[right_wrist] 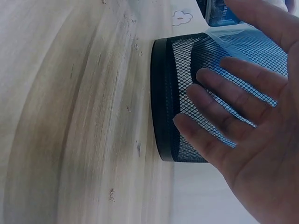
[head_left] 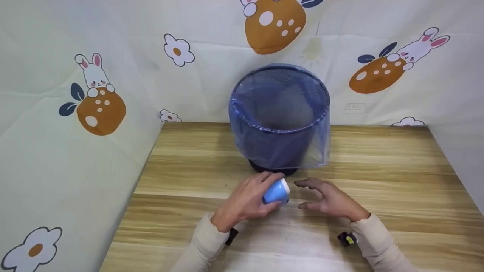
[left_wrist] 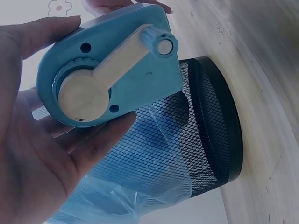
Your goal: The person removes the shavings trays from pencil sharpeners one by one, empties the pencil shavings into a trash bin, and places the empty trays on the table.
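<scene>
My left hand [head_left: 249,196] grips a light blue crank pencil sharpener [head_left: 275,192], thumb on one side and fingers on the other, in front of the bin. In the left wrist view the sharpener's white crank arm [left_wrist: 122,60] with its blue knob faces the camera. My right hand [head_left: 332,198] is held just to the right of the sharpener, apart from it, with its fingers extended and nothing in it. The right wrist view shows the palm and spread fingers [right_wrist: 233,100], and the sharpener's dark see-through part [right_wrist: 223,13] at the top edge.
A dark mesh waste bin [head_left: 280,132], lined with a blue plastic bag [head_left: 321,151], stands at the back of the wooden table [head_left: 181,166]. Small specks [right_wrist: 112,194] lie on the tabletop. A cloth printed with rabbits and flowers [head_left: 204,87] hangs behind and at the sides.
</scene>
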Demonstrator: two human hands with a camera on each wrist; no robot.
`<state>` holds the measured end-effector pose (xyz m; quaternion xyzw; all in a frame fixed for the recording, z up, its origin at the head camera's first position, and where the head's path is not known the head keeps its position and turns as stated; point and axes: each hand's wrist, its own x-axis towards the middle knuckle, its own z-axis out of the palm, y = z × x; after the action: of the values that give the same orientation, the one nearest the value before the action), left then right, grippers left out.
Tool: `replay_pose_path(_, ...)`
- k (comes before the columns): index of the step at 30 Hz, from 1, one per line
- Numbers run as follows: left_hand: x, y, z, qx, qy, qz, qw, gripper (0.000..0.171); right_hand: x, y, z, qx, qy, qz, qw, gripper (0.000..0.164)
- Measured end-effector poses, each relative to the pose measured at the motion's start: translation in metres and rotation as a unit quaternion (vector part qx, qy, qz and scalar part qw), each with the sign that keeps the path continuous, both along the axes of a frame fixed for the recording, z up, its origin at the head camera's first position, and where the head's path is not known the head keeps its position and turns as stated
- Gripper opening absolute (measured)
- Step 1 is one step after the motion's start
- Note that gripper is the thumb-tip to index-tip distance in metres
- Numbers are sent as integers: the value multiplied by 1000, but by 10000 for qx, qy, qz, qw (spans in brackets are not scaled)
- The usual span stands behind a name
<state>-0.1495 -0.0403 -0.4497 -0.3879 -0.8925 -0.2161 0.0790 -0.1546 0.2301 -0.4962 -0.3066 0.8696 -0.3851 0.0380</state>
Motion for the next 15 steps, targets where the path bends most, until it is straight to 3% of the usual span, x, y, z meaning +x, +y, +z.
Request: replay_pose_path(15, 2, 3, 5, -34, 39, -87, 9999, 64, -2, -11, 2, -55, -5, 268, 9996, 64)
